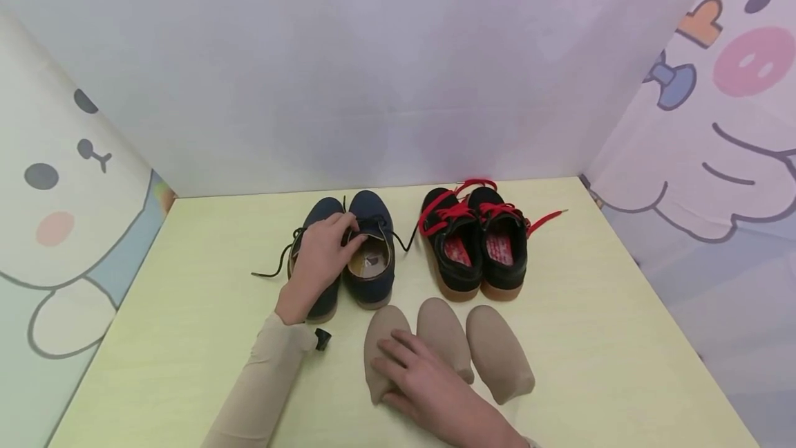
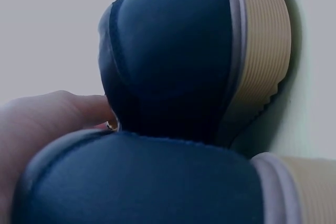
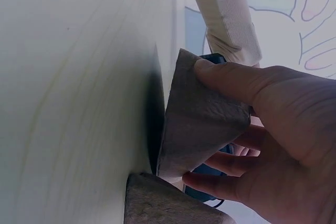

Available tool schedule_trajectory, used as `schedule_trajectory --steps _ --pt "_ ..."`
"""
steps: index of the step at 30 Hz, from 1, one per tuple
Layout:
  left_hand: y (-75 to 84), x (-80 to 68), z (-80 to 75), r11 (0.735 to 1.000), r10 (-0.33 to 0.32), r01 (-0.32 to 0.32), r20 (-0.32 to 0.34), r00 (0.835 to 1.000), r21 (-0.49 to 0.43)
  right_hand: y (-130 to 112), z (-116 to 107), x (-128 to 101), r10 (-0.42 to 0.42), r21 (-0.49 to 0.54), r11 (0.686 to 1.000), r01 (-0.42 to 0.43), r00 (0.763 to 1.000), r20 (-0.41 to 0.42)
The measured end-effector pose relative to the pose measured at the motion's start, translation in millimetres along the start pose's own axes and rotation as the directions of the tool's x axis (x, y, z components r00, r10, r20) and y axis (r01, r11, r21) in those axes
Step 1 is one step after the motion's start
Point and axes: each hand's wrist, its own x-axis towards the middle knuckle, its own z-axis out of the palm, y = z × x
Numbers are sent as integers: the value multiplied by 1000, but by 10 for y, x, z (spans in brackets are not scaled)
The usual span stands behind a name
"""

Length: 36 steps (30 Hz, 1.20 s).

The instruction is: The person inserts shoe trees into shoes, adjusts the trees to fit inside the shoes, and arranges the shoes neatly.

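Observation:
A pair of navy lace-up shoes stands left of the middle in the head view. My left hand reaches over the left navy shoe and pinches at the tongue of the right navy shoe. The left wrist view shows a finger at a shoe's opening, with its tip hidden. Nearer me, my right hand grips the leftmost beige shoe insert, thumb and fingers on opposite sides. That insert appears tilted slightly off the table. Two more inserts, the middle one and the right one, lie beside it.
Black shoes with red laces stand to the right of the navy pair. A loose dark lace trails left on the pale yellow table. Behind rises a whitish curtain; printed sheets flank both sides.

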Motion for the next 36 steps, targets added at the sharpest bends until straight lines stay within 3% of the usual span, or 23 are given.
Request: schedule_trajectory --steps 13,36 --pt "-1 4 -16 1000 2 -2 -4 1000 -10 9 -27 -6 -26 20 999 27 998 -61" --pt "37 29 -55 999 -27 28 37 999 -27 -23 -209 18 -47 23 999 48 997 -62"
